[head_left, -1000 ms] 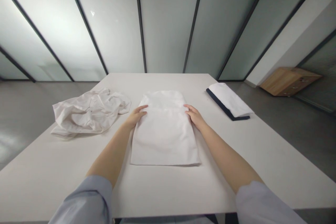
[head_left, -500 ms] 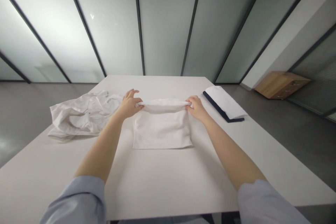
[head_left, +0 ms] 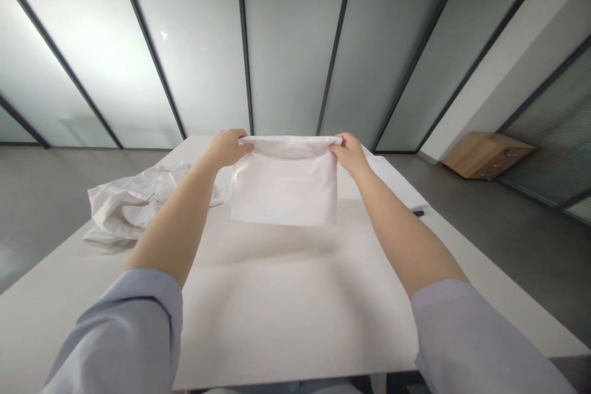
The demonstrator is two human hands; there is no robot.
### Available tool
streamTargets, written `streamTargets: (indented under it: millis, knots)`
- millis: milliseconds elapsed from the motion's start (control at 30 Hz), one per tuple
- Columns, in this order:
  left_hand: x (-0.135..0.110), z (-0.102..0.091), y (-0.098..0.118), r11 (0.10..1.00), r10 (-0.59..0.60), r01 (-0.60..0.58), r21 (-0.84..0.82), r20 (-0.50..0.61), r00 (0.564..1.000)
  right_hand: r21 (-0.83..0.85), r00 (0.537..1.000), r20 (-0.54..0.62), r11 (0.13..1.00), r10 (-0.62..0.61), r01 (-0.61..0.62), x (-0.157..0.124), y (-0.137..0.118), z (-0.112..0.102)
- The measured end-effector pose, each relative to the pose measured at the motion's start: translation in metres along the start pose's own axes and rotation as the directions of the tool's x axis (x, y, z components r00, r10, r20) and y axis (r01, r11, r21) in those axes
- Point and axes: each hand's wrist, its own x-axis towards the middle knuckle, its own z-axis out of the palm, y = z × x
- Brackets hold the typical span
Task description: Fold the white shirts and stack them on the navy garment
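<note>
A folded white cloth (head_left: 284, 188), possibly a garment, hangs in the air above the table, its lower edge off the surface and a shadow under it. My left hand (head_left: 227, 148) pinches its upper left corner between thumb and fingers. At the upper right corner my right hand (head_left: 351, 152) grips it in the same way. The top edge is stretched fairly straight between both hands. What kind of garment it is, if one, does not show.
On the left of the white table (head_left: 295, 314) lies a crumpled pile of white cloth (head_left: 124, 209), partly behind my left forearm. A folded white piece (head_left: 399, 181) with a dark item under it lies at the right edge. A wooden cabinet (head_left: 489, 155) stands on the floor beyond.
Both hands have risen with the folded white cloth, lifting it from the table into the air. My right arm now covers more of the folded pieces on the right.
</note>
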Motion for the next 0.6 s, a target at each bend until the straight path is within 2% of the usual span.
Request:
streamTargets:
  millis: [67,167,233,300,367,433,500,600]
  knots:
    - [-0.002,0.009,0.001,1.000,0.025,-0.023,0.017,-0.134,0.991,-0.065,0.988,-0.083,0.990,-0.131,0.126,-0.006,0.005,0.003]
    - [-0.014,0.030,-0.004,0.994,0.111,-0.109,0.022,-0.216,0.970,-0.195,0.964,-0.064,0.951,-0.258,0.241,-0.029,0.019,0.007]
    - [-0.026,0.053,-0.011,0.985,0.174,-0.173,0.021,-0.166,0.971,-0.264,0.961,0.021,0.926,-0.276,0.272,-0.053,0.035,0.013]
    - [-0.042,0.081,-0.018,0.979,0.201,-0.200,0.026,-0.039,0.979,-0.301,0.957,0.135,0.910,-0.255,0.285,-0.079,0.055,0.020]
    - [-0.061,0.110,-0.022,0.983,0.168,-0.176,0.046,0.148,0.975,-0.308,0.945,0.255,0.909,-0.206,0.282,-0.103,0.075,0.027]
    - [-0.079,0.134,-0.025,0.992,0.106,-0.119,0.031,0.275,0.956,-0.311,0.929,0.348,0.919,-0.127,0.242,-0.123,0.090,0.032]
    - [-0.095,0.152,-0.026,0.998,0.060,-0.053,-0.034,0.253,0.966,-0.313,0.921,0.388,0.933,-0.044,0.177,-0.135,0.098,0.034]
    - [-0.109,0.164,-0.030,0.987,0.087,-0.066,-0.149,0.143,0.986,-0.301,0.924,0.383,0.945,0.001,0.124,-0.142,0.102,0.033]
